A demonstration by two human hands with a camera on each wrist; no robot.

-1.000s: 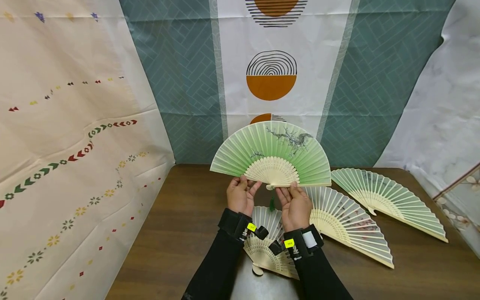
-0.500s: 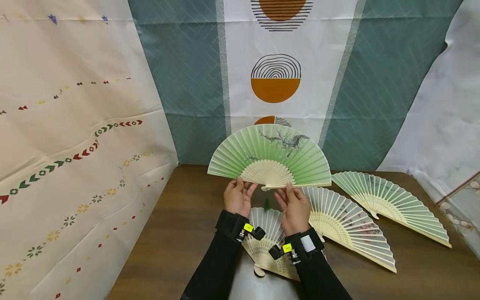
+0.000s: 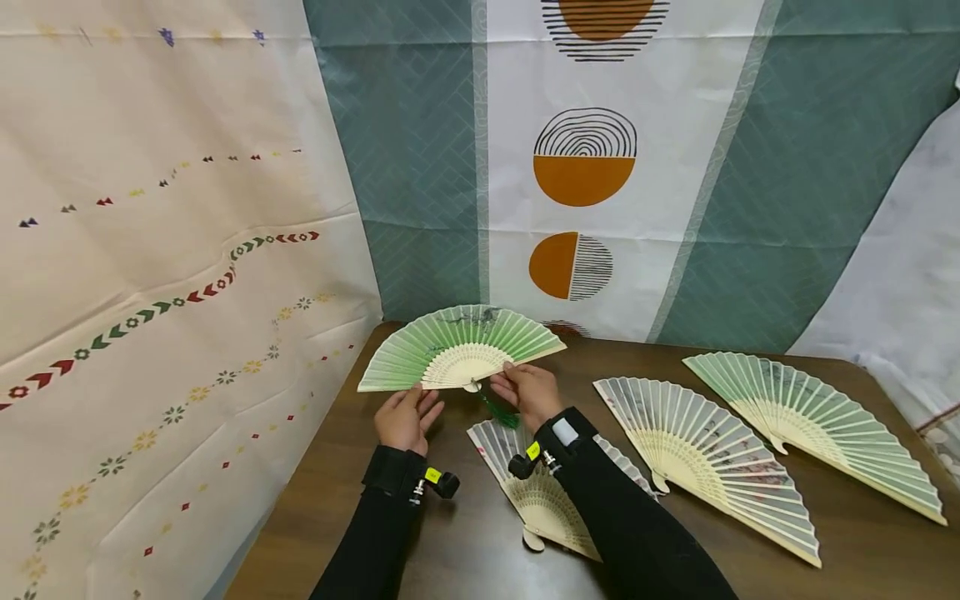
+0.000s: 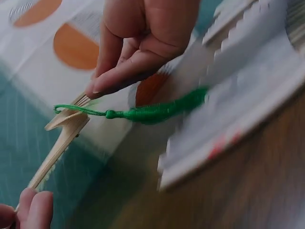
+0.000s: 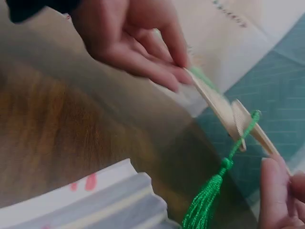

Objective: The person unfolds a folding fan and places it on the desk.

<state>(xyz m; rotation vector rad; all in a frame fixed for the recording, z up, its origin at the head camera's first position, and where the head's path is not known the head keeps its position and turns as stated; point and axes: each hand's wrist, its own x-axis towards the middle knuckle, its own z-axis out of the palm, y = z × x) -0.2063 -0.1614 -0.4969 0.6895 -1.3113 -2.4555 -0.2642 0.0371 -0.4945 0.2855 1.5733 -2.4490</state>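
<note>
Both hands hold a spread green folding fan with a dark branch print at the back left of the table. My left hand pinches its lower left edge between thumb and fingers. Near the pivot, on the right guard stick, my right hand pinches it too. A green tassel dangles from the pivot; in the left wrist view the tassel hangs between the two hands. Beneath the right forearm lies a spread white fan, partly hidden by that arm.
To the right, a whitish fan with reddish print and a pale green fan lie spread on the brown wooden table. Patterned cloth hangs behind, and a cream cloth borders the left side.
Both hands have carried the green fan leftward and down, closer to the table's back left. The head view has turned somewhat left. The other fans stay on the table.
</note>
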